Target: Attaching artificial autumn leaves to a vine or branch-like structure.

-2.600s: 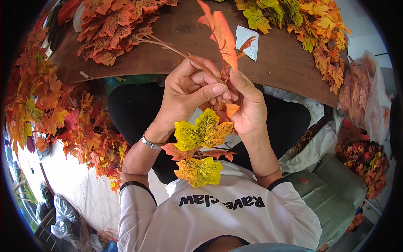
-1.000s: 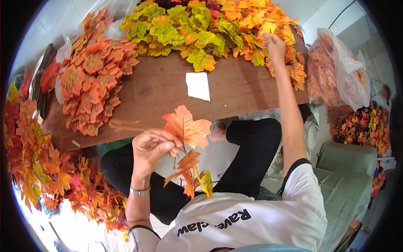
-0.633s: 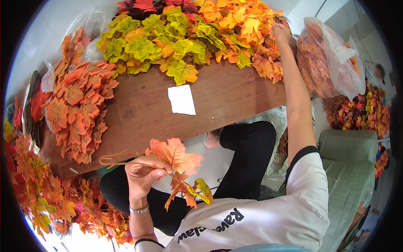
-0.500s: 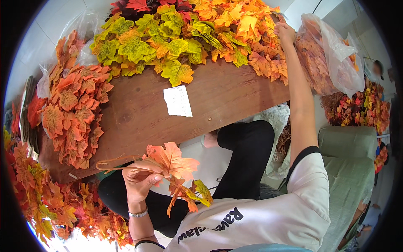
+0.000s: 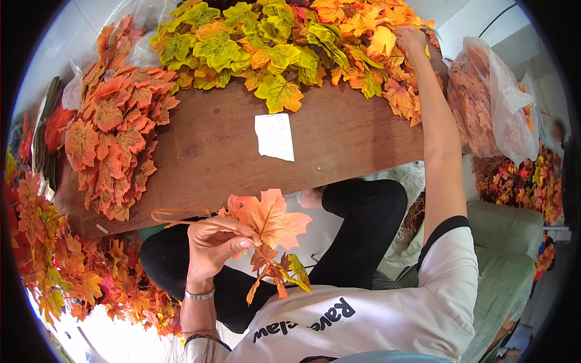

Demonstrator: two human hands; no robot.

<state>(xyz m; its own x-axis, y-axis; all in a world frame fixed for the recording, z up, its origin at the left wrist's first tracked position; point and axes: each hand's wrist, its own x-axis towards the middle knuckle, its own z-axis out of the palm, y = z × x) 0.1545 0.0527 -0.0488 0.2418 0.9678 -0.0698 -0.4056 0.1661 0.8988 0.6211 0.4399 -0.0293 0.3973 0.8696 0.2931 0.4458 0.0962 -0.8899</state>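
Observation:
My left hand (image 5: 213, 246) is raised over my lap, with thumb and fingers pinching the stem of an artificial leaf garland. Its large coral-orange maple leaf (image 5: 272, 219) spreads beside my fingertips. Smaller orange and yellow-green leaves (image 5: 296, 272) hang below, and a thin brown looped stem (image 5: 172, 215) sticks out to the left. My right hand (image 5: 411, 40) reaches to the far right of the table, its fingers curled at the edge of a pile of yellow-orange artificial leaves (image 5: 363, 21). A bright orange leaf (image 5: 382, 41) lies by the fingertips; what they grip is hidden.
Yellow-green leaves (image 5: 221, 48) and a stack of orange leaves (image 5: 115, 139) cover parts of the brown table (image 5: 212, 160), around a torn white paper (image 5: 274, 138). A plastic bag of leaves (image 5: 478, 100) stands at right. More leaves (image 5: 91, 272) hang at lower left.
The whole view has shifted, with the table sliding up and right. My right hand has moved slightly left among the orange leaves. My left hand still holds the garland, with its leaf turned a little.

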